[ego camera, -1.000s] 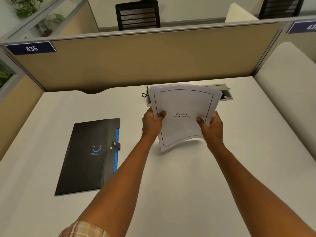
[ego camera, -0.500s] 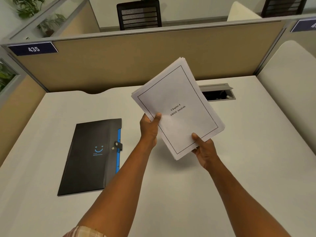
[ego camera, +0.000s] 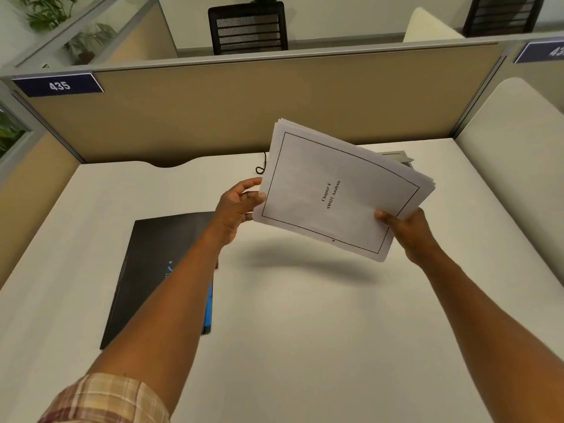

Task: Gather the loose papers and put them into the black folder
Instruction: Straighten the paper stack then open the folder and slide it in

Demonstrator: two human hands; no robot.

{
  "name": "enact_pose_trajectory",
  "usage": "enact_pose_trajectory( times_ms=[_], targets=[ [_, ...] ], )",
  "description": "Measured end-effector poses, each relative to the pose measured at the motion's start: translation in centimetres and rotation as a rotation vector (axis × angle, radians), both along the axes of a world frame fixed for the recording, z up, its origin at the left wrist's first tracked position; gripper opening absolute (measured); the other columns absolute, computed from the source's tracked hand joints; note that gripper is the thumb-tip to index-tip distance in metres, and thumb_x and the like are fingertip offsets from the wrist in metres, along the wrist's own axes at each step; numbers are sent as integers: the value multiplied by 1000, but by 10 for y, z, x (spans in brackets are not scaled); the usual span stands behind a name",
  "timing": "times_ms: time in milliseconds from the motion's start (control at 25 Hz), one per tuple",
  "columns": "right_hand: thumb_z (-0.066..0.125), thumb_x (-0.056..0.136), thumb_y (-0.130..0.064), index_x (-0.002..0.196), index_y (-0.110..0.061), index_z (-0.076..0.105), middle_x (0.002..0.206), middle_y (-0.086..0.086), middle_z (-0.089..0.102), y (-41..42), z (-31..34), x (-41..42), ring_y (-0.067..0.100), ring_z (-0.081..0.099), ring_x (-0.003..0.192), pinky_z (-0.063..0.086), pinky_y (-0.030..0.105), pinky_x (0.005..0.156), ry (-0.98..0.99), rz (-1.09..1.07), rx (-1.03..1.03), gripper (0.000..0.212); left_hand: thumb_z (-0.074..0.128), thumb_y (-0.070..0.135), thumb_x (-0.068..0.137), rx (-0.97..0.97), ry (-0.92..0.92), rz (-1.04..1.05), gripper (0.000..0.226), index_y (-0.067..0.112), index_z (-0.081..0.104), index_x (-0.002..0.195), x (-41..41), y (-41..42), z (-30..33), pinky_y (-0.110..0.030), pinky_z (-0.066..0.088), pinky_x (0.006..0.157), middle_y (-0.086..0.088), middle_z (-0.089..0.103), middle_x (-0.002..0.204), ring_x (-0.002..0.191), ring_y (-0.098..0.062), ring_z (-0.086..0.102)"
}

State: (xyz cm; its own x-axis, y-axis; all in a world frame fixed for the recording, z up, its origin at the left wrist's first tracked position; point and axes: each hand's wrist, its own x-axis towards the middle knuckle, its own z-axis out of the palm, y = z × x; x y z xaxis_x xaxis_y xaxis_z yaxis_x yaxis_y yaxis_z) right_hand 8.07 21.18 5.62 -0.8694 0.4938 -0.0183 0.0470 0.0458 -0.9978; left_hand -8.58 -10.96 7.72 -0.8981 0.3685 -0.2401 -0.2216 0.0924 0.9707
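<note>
Mid-frame, my right hand [ego camera: 409,230] pinches the gathered papers [ego camera: 338,190]; left hand [ego camera: 239,206] spread at their edge. Next I must open the black folder [ego camera: 152,270], lower left.

An open-plan office: tan cubicle partition [ego camera: 244,111] with numbered plate "435" [ego camera: 58,85], white counter [ego camera: 305,346] with a cable hatch [ego camera: 396,157], mesh-backed chair [ego camera: 248,27] beyond, potted plants [ego camera: 61,13].

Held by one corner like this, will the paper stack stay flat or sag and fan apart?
Likely sags a little: the paper stack already bows while the right hand pinches one corner. Its offset far edges suggest unbound sheets that may slide apart. The left hand only touches its edge.
</note>
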Motion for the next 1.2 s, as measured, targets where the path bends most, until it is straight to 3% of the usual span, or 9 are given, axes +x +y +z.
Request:
enact_pose_trajectory(
  times_ms=[160, 240, 320, 440, 640, 800, 960, 1080, 1200],
  targets=[
    [75, 75, -22, 110, -20, 64, 103, 5, 70, -8, -3, -7, 17, 67, 92, 54, 31, 79, -43, -72, 95, 36, 72, 12, 87, -117, 131, -107, 43, 11, 60, 128, 2, 17, 1, -34, 54, 91, -4, 69, 117, 101, -18, 66],
    [73, 82, -21, 111, -7, 66, 97, 9, 68, -21, -9, -11, 28, 65, 90, 49, 31, 73, -119, -199, 242, 34, 69, 10, 89, -163, 173, -40, 46, 6, 54, 133, 14, 30, -9, -30, 51, 94, -5, 64, 121, 109, -22, 62],
    [68, 88, -18, 105, 1, 67, 88, 8, 64, -37, -16, -11, 28, 63, 84, 42, 25, 66, -128, -303, 324, 26, 67, 10, 91, -161, 200, 55, 42, 7, 55, 131, 28, 38, -26, -28, 49, 91, -5, 64, 119, 111, -24, 61],
    [64, 91, -17, 105, 3, 66, 86, 7, 62, -58, -29, -9, 23, 58, 79, 41, 19, 61, -107, -352, 267, 25, 67, 11, 91, -126, 195, 173, 36, 10, 58, 126, 46, 46, -49, -34, 53, 94, -8, 67, 116, 108, -25, 63],
    [63, 92, -22, 108, -3, 65, 87, 6, 64, -80, -60, -7, 25, 61, 82, 45, 31, 71, -165, -375, 141, 25, 66, 13, 92, -140, 128, 285, 46, 7, 52, 135, 68, 53, -81, -40, 51, 101, -14, 64, 126, 116, -27, 60],
    [65, 90, -26, 118, -6, 61, 101, 8, 68, -80, -74, -2, 25, 63, 92, 54, 36, 81, -182, -336, 189, 35, 68, 17, 91, -222, 110, 256, 55, 10, 45, 141, 76, 52, -95, -36, 48, 102, -12, 58, 134, 122, -26, 56],
    [62, 92, -26, 113, -4, 64, 94, 9, 68, -73, -68, -3, 26, 64, 86, 57, 43, 78, -179, -363, 188, 30, 64, 16, 94, -230, 129, 287, 49, 7, 47, 139, 72, 50, -92, -35, 47, 102, -15, 59, 134, 124, -30, 56],
    [62, 92, -23, 112, -4, 64, 92, 7, 66, -72, -63, -5, 25, 63, 85, 54, 37, 75, -160, -358, 180, 27, 63, 18, 95, -237, 136, 289, 48, 6, 48, 139, 69, 51, -90, -40, 48, 105, -16, 60, 133, 124, -31, 56],
    [62, 92, -22, 107, -6, 63, 85, 2, 63, -72, -68, -3, 20, 58, 77, 47, 32, 70, -202, -325, 178, 22, 62, 18, 95, -279, 118, 222, 48, 8, 48, 139, 68, 51, -95, -37, 47, 103, -14, 59, 134, 123, -29, 57]
  ],
)
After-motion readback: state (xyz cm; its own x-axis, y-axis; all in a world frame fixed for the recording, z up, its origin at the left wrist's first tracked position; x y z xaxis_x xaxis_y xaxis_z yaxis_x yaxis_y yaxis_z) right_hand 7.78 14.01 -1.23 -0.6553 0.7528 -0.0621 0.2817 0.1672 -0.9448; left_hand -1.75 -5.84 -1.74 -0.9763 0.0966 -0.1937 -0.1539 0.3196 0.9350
